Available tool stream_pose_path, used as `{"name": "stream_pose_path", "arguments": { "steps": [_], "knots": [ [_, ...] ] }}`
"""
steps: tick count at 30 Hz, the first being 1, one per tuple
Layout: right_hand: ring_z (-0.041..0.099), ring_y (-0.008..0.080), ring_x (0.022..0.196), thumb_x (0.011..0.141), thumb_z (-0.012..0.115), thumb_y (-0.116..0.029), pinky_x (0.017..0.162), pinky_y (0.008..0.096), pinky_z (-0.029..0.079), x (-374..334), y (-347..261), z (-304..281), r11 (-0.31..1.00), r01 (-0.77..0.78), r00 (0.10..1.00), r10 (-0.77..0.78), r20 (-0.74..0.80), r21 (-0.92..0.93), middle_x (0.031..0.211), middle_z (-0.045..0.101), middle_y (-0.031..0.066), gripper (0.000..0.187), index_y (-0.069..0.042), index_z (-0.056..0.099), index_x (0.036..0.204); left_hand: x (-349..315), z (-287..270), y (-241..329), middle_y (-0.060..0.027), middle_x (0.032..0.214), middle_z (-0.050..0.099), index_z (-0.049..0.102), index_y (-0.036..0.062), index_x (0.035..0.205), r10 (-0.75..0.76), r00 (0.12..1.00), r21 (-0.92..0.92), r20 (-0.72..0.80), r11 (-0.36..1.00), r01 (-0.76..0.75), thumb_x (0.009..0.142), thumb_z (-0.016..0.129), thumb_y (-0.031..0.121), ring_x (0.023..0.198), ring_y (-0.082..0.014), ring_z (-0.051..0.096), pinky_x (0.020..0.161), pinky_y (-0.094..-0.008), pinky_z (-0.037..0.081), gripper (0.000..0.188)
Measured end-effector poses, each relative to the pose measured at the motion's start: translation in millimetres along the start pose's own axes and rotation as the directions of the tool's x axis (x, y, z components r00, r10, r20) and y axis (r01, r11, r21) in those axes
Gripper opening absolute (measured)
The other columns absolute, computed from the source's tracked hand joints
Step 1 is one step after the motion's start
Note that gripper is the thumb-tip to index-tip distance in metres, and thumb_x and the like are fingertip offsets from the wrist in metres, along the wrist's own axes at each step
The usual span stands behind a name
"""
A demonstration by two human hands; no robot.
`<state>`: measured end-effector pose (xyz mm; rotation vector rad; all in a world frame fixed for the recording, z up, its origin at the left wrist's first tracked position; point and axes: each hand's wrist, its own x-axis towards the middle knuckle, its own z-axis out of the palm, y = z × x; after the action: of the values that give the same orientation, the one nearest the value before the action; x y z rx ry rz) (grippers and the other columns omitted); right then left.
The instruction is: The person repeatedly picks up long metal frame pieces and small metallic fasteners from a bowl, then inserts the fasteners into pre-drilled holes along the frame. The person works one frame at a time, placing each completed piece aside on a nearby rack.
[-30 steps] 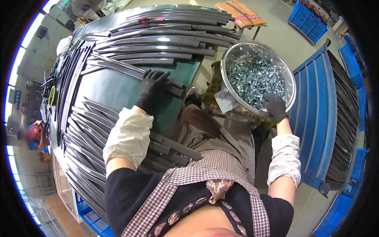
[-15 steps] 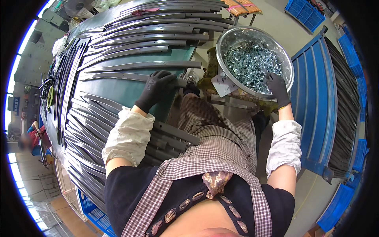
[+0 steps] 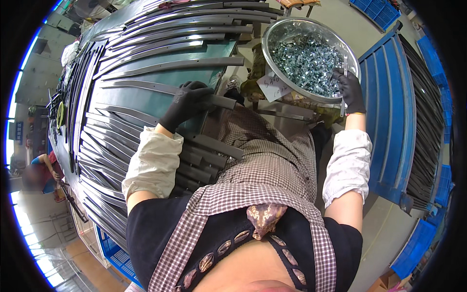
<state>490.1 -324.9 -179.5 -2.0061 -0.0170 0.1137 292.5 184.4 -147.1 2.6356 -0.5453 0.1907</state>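
Note:
My left hand point(image 3: 188, 101), in a dark glove, is closed around a long dark grey strip point(image 3: 141, 84) near its right end, which sticks out past the table edge. My right hand point(image 3: 349, 91), also gloved, is at the right rim of a shiny round metal basin point(image 3: 266, 45). Between its fingers is a thin, narrow silvery metal strip point(image 3: 345, 63), standing out above and below the hand. A heap of small shiny metal pieces point(image 3: 306, 63) fills the basin. A white paper tag point(image 3: 272, 88) with handwriting hangs at the basin's near left side.
Many more dark strips point(image 3: 107, 155) lie across the green-topped table point(image 3: 146, 71) on both sides. To the right stands a blue metal rack point(image 3: 384, 112) with dark strips point(image 3: 421, 121) stacked behind it. Blue crates point(image 3: 374, 14) are farther off. Another person point(image 3: 46, 168) is at far left.
My right hand, which was reaching among the small pieces, now holds a narrow metal strip at the basin's rim. My left hand stays on the dark strip. The view has shifted slightly.

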Motion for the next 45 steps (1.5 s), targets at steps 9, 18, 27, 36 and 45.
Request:
{"name": "stream_pose_path", "arguments": {
  "steps": [9, 18, 27, 36, 45],
  "knots": [
    [0.063, 0.009, 0.078, 0.083, 0.075, -0.012, 0.07, 0.0265, 0.049, -23.8, -23.1, 29.9, 0.976, 0.156, 0.987, -0.147, -0.07, 0.152, 0.083, 0.07, 0.0002, 0.02, -0.002, 0.073, 0.1, 16.2, 14.0, 65.2, -0.0096, 0.1, 0.067, 0.071, 0.0115, 0.106, 0.058, 0.998, -0.014, 0.031, 0.998, -0.058, 0.074, 0.078, 0.022, 0.095, -0.0341, 0.062, 0.084, -0.0441, 0.049, 0.034],
    [0.048, 0.0092, 0.051, 0.093, 0.064, -0.024, 0.05, 0.0253, 0.039, -144.1, -97.3, 74.7, 0.879, 0.137, 0.956, -0.238, 0.173, 0.457, 0.073, 0.064, 0.0002, 0.024, -0.004, 0.07, 0.104, 38.2, 22.0, 136.7, -0.0109, 0.092, 0.068, 0.069, 0.0142, 0.111, 0.13, 0.983, -0.139, -0.128, 0.979, -0.148, 0.082, 0.075, 0.029, 0.076, -0.0309, 0.067, 0.065, -0.0406, 0.054, 0.033],
    [0.064, 0.0325, 0.105, 0.079, 0.08, -0.021, 0.087, 0.0374, 0.052, -228.9, -108.1, 137.6, 0.86, 0.098, 0.778, -0.38, 0.501, 0.501, 0.112, 0.064, 0.0196, 0.05, -0.001, 0.061, 0.12, -10.4, 26.6, 144.1, -0.004, 0.077, 0.064, 0.067, 0.0012, 0.104, -0.159, 0.878, -0.641, 0.452, 0.627, 0.444, 0.095, 0.065, 0.021, 0.064, -0.0113, 0.061, 0.06, -0.0277, 0.05, 0.022],
    [0.061, 0.036, 0.11, 0.084, 0.075, -0.033, 0.093, 0.0423, 0.051, -221.9, -87.6, 134.5, 0.827, 0.557, 0.65, -0.494, 0.578, 0.08, 0.12, 0.06, 0.0192, 0.062, -0.005, 0.051, 0.134, -9.2, 20.5, 144.2, 0.0007, 0.079, 0.06, 0.061, -0.0001, 0.108, -0.162, 0.665, -0.636, 0.729, 0.197, 0.746, 0.1, 0.059, 0.029, 0.066, -0.0071, 0.058, 0.061, -0.0242, 0.049, 0.03],
    [0.068, 0.033, 0.091, 0.082, 0.07, -0.018, 0.076, 0.0416, 0.056, -191.9, -61.4, 142.2, 0.761, 0.611, 0.774, -0.517, 0.366, -0.219, 0.107, 0.067, 0.0147, 0.045, -0.006, 0.058, 0.124, 14.5, 0.3, 102.7, -0.0159, 0.106, 0.068, 0.061, 0.0061, 0.127, 0.025, 1.0, -0.158, -0.005, 0.987, -0.026, 0.085, 0.074, 0.025, 0.097, -0.0327, 0.066, 0.081, -0.0394, 0.053, 0.048]
  ]
}}
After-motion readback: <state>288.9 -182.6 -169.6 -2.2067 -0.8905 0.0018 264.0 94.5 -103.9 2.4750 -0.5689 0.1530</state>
